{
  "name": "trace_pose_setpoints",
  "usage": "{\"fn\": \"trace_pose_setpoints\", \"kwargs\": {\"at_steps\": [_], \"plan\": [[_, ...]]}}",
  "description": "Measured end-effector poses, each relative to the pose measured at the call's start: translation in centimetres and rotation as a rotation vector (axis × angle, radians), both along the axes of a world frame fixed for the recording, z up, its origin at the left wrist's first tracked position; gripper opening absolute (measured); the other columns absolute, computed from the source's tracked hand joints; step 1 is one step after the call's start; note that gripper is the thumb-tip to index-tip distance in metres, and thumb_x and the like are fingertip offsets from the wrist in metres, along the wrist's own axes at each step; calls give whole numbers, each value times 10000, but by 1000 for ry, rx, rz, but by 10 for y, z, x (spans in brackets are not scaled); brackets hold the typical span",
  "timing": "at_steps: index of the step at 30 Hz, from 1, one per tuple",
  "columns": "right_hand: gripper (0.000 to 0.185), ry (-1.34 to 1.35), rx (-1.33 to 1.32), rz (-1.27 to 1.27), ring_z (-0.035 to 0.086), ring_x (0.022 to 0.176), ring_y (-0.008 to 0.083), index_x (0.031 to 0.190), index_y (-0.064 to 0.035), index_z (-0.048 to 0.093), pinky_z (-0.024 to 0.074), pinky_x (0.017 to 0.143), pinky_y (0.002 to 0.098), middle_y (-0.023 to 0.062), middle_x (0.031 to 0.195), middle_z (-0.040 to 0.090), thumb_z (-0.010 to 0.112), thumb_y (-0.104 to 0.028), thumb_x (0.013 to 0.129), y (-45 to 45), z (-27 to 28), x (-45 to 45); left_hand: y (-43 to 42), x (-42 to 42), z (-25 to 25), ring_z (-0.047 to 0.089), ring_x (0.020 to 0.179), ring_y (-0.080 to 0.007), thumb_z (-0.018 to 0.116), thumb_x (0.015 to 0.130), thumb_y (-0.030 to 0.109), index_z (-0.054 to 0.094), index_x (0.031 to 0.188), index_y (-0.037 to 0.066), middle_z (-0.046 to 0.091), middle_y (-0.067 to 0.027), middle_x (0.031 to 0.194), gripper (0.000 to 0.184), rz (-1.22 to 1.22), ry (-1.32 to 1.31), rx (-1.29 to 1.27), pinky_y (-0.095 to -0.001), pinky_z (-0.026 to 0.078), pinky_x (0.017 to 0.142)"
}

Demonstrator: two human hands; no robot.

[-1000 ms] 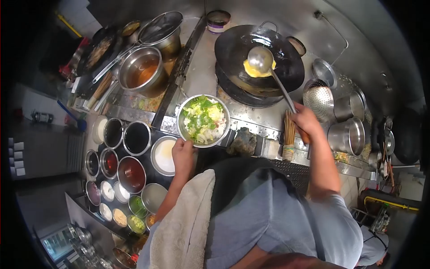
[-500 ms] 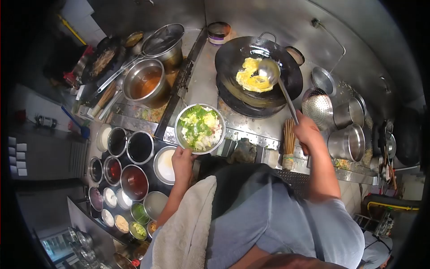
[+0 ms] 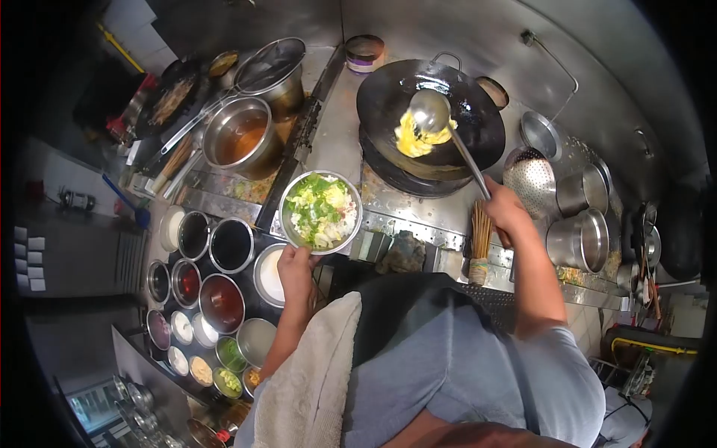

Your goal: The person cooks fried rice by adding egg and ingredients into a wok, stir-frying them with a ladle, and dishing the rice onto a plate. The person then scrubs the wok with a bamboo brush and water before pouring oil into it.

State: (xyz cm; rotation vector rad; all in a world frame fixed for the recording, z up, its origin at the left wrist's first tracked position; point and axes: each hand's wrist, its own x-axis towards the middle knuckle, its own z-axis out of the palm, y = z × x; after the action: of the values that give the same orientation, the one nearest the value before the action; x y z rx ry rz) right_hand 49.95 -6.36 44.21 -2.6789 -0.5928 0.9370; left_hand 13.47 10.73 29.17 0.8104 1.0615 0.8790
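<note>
My left hand [image 3: 296,270] grips the near rim of a round metal bowl [image 3: 284,216], which holds chopped greens, white rice and pale pieces [image 3: 323,209]. My right hand [image 3: 505,207] is closed around the handle of a long metal ladle [image 3: 429,111]. The ladle's head is inside the black wok [image 3: 478,123], over yellow cooked egg [image 3: 412,140] that it partly covers. The wok rests on a burner, and its loop handle points away from me.
Seasoning pots [image 3: 231,245] crowd the left front. Behind them stands a pot of brown liquid [image 3: 239,134]. A bamboo brush [image 3: 479,243] lies below the wok. On the right are a perforated skimmer [image 3: 529,181] and metal pots [image 3: 579,239]. Part of another person [image 3: 626,418] shows at lower right.
The egg has gone from a patch under the ladle to a folded clump. The ladle swept right, then back left. My left hand and the bowl have shifted left and slightly nearer.
</note>
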Motion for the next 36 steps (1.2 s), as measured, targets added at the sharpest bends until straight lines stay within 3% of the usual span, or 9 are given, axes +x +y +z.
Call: {"fn": "trace_pose_setpoints", "kwargs": {"at_steps": [3,6,7,10,11,18,30,34,36], "plan": [[662,-371,53,48,722,928,425,1525,-122,457,564,730,473,290,1103,699,563,-101,872,-5,-60,20,6,-3,-8,663,857,-136,566,937,81,664,1072,-6,709,-74,1043,188,-7,45,25,-280,550,774],[698,-256,73,380,722,866,418,1534,-155,444,562,718,475,280,1105,698,542,-88,846,-54,-36,42,11,-4,-7,669,867,-142,571,935,84,664,1080,-8,707,-74,1044,195,3,37,45,-296,562,784],[696,-1,56,158,693,632,345,1536,-149,442,543,587,444,245,975,707,511,-82,846,-44,-3,20,12,-5,-7,671,873,-144,571,935,84,665,1083,-9,707,-75,1044,198,7,32,47,-300,564,787],[710,-97,154,106,601,473,267,1543,-147,430,494,482,410,210,836,674,486,-61,840,-12,-37,14,23,6,-5,677,890,-150,572,933,85,664,1091,-7,707,-76,1044,204,3,2,58,-310,568,797],[716,-66,8,14,729,827,421,1577,-134,375,575,717,473,286,1153,697,519,-86,877,8,-24,2,25,10,-1,679,895,-152,572,934,85,663,1092,-6,707,-76,1044,204,9,-13,58,-312,568,799],[748,141,-65,121,639,1198,419,1592,-142,348,520,964,458,293,1305,633,540,-118,870,-24,17,7,50,19,0,686,893,-169,589,938,90,645,1073,15,699,-83,1063,164,17,-17,96,-333,587,796],[744,-236,64,240,656,1134,430,1572,-165,391,501,994,491,319,1215,653,567,-62,856,-31,-54,12,89,75,23,713,828,-248,543,952,76,556,1131,-73,672,-180,1043,233,-73,-126,53,-358,629,697],[465,-354,38,92,654,1074,470,1345,-71,542,496,954,537,300,1113,684,598,-87,884,-29,-75,4,120,112,34,717,758,-256,539,958,65,565,1106,-77,680,-179,1004,206,-153,-92,128,-333,627,652],[281,-255,350,40,693,749,354,1152,0,545,550,687,463,211,879,683,608,-51,883,-71,-104,15,136,146,37,723,760,-271,541,972,65,568,1094,-59,683,-168,996,177,-219,-74,183,-343,631,666]]}}
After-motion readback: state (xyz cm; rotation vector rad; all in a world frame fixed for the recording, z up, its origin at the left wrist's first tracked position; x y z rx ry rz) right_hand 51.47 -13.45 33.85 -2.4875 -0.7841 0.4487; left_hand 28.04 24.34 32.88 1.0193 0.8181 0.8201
